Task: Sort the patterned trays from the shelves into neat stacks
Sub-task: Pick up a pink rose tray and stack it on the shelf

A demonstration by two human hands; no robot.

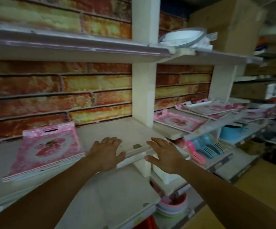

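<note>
A neat stack of pink rose-patterned trays [49, 151] lies on the left part of the middle shelf [117, 129]. Right of the white upright post, a single pink tray [178, 121] lies flat, and behind it several more pink trays [211, 108] sit in a loose, uneven pile. My left hand [106, 152] hovers flat over the bare shelf just right of the neat stack, fingers spread, holding nothing. At the shelf's front edge near the post my right hand [163, 154] is also spread and empty. Neither hand touches a tray.
A white post [143, 96] divides the shelf bays in front of a brick-pattern wall. The upper shelf carries white round lids [182, 37] and a cardboard box [229, 22]. Lower right shelves hold blue and pink plastic scoops [205, 146], a blue tub [231, 131] and stacked bowls [172, 205].
</note>
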